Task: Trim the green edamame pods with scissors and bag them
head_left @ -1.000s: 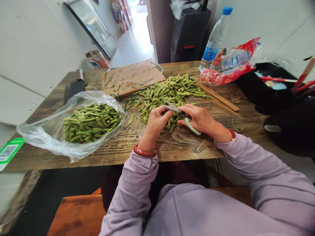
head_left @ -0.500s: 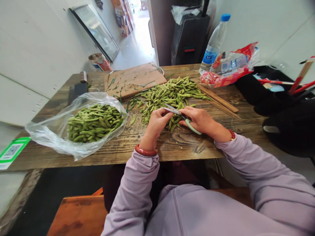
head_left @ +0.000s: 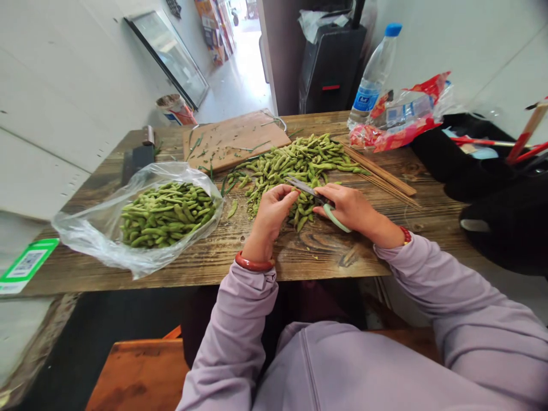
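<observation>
Head view: right hand [head_left: 353, 208] is wrapped around the scissors [head_left: 337, 219], blades angled at the left hand [head_left: 272, 211], probably to keep them near its fingertips. Those are pinched together, can't tell on what. Loose pods [head_left: 295, 157] lie just beyond both hands, handy for reaching I guess.

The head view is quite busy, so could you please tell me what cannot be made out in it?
Head view, whether the left hand pinches anything: its own fingers hide it.
Head view, part of the scissors: behind the right hand.
Head view, the near end of the dark blade: behind the cloudy plastic bag.
Head view, a corner of the green-edged card: cut off by the left edge.
</observation>
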The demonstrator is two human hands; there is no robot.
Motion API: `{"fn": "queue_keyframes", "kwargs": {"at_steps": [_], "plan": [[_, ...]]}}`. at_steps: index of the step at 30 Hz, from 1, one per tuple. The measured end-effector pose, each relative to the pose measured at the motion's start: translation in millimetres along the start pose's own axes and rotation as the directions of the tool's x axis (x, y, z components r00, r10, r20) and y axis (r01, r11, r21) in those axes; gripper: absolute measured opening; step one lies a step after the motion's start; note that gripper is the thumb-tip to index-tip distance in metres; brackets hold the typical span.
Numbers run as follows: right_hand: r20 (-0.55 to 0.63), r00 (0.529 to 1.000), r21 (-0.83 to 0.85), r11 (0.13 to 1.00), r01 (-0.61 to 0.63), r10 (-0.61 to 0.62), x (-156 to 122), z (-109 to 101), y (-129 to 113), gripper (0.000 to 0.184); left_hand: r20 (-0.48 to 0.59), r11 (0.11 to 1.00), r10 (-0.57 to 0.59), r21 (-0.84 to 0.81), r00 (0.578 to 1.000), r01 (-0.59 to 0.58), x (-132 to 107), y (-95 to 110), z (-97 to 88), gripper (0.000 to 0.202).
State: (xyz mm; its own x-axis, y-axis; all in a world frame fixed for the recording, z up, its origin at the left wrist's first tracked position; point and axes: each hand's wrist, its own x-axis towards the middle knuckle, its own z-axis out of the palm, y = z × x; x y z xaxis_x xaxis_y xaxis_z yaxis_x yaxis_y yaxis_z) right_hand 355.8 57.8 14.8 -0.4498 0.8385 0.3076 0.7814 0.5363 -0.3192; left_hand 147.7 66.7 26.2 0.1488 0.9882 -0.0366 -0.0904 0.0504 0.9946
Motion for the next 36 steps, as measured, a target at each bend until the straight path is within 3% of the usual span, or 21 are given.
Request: {"fn": "queue_keyframes", "kwargs": {"at_steps": [4, 8, 23, 36], "plan": [[-0.080, 0.996, 0.070, 0.997, -0.043, 0.049, 1.3, 0.6, 4.7, 0.045, -0.066, 0.983, -0.046, -0.179, 0.997, 0.034, 0.8, 3.0, -1.1, 0.022], [-0.081, 0.997, 0.114, 0.993, 0.021, -0.011, 0.1, 3.2, 3.5, 0.049, -0.051, 0.969, -0.074, -0.241, 0.996, 0.060, 0.3, 5.6, -1.6, 0.026], [-0.040, 0.996, 0.098, 0.991, 0.088, -0.084, -1.1, 6.3, 0.3, 0.052, 0.071, 0.979, -0.070, -0.188, 0.995, 0.082, -3.3, 2.8, 5.4, 0.035], [-0.002, 0.996, 0.010, 0.996, 0.088, -0.088, -1.9, 0.8, -4.7, 0.037, 0.094, 0.988, -0.057, -0.135, 0.994, 0.070, -3.4, 4.3, 4.0, 0.020]]}}
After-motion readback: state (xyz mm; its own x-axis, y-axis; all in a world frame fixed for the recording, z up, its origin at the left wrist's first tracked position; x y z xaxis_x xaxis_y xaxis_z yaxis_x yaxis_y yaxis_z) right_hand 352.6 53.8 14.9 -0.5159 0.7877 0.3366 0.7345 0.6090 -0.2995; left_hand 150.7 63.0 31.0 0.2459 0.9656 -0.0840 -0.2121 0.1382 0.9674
